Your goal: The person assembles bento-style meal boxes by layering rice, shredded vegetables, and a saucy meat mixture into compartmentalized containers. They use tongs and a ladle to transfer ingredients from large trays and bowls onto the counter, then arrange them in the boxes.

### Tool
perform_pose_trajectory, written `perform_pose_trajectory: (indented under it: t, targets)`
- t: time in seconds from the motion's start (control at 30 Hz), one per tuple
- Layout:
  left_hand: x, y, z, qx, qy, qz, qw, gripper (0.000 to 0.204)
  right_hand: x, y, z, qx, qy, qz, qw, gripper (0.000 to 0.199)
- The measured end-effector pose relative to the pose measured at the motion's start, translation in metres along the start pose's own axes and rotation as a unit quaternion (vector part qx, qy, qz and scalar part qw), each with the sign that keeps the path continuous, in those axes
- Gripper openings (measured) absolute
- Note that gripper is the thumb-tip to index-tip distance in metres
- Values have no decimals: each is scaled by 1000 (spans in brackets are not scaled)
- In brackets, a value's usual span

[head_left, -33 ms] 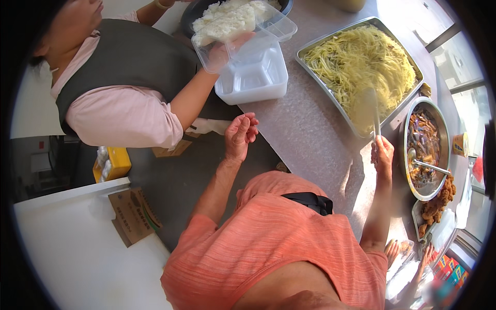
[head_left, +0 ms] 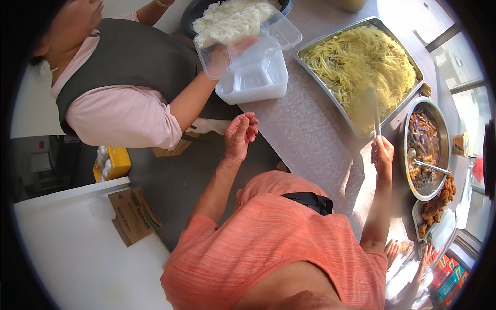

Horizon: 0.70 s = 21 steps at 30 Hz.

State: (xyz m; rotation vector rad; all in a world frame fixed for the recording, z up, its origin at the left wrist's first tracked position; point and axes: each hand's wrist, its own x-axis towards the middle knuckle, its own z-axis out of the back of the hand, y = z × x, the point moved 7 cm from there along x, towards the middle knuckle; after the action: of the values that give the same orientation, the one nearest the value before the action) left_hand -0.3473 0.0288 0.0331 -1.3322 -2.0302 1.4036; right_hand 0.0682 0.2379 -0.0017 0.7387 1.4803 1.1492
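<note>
Just past the orange shirt (head_left: 274, 243) at the bottom of my view, the left hand (head_left: 239, 137) hangs by the table's (head_left: 310, 129) edge, fingers loosely curled, with nothing in them that I can see. Off to the right, the right hand (head_left: 383, 154) is closed round a serving tool (head_left: 376, 121), its blade over the near corner of the metal tray (head_left: 328, 96); I can't tell how deep it sits. Yellow shreds (head_left: 356, 67) are heaped in that tray, long and tangled, so a heavy lift could trail some over the rim. A wide swing rightward might knock the bowl (head_left: 405, 144) or its ladle (head_left: 431, 167). Farther off, a co-worker's hand (head_left: 221, 58) shows through clear plastic beside a white container (head_left: 258, 85); a careless left-hand reach could jolt either.
</note>
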Motion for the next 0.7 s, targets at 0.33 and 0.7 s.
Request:
perform_pose_trajectory:
  t: [0.33,0.7]
  targets:
    - [-29,26,1,-150,78,140,976,100,-11,-2,9,-25,-45,-2,999,25]
    - [-18,94,-3,19,124,244,962,61,-25,-3,10,31,-48,-32,998,23]
